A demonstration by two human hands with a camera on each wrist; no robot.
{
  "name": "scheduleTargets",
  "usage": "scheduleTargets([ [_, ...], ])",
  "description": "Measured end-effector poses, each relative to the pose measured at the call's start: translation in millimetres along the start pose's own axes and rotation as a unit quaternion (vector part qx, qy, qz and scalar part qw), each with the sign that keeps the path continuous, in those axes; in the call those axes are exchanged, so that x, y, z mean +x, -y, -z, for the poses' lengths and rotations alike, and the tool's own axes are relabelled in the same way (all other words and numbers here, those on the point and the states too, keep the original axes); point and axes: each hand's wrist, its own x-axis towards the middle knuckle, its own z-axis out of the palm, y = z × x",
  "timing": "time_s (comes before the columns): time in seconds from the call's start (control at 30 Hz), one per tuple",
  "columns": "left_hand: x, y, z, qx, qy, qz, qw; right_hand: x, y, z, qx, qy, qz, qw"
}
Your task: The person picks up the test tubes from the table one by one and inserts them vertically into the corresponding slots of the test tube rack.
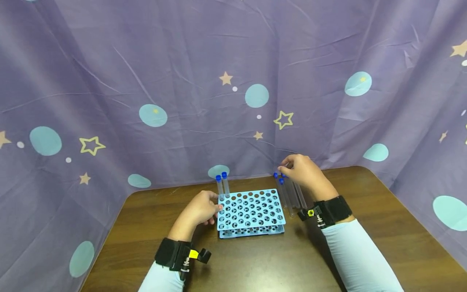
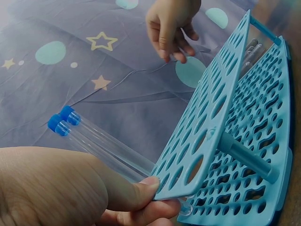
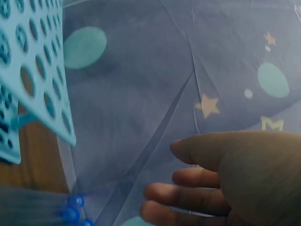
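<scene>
A light blue two-tier test tube rack (image 1: 251, 211) stands on the table. My left hand (image 1: 200, 209) grips its left edge, the thumb on the upper tier, as the left wrist view shows up close. Two clear test tubes with blue caps (image 2: 68, 115) stand upright in the rack's rear left corner. To the right of the rack lie several loose capped test tubes (image 1: 286, 194). Over their capped ends hovers my right hand (image 1: 304, 170). Its fingers (image 3: 188, 197) are loosely bent and apart from the thumb, with nothing between them.
Behind the wooden table (image 1: 292, 259) hangs a purple curtain (image 1: 197, 81) with stars and blue dots, close to the far edge. Each wrist wears a black strap (image 1: 332, 211) with a small device on it.
</scene>
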Motion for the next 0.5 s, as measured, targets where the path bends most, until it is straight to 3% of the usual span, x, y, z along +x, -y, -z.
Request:
scheduleTargets([
  [0.23,1.0,0.4,-0.8,0.001,-0.002,0.005,1.0,3.4,-25.7,-3.1,-0.047,0.037,-0.026,0.9979],
  [0.5,0.7,-0.2,-1.8,0.0,-0.003,0.004,1.0,3.2,-43.6,-3.2,-0.051,0.064,-0.043,0.9957],
])
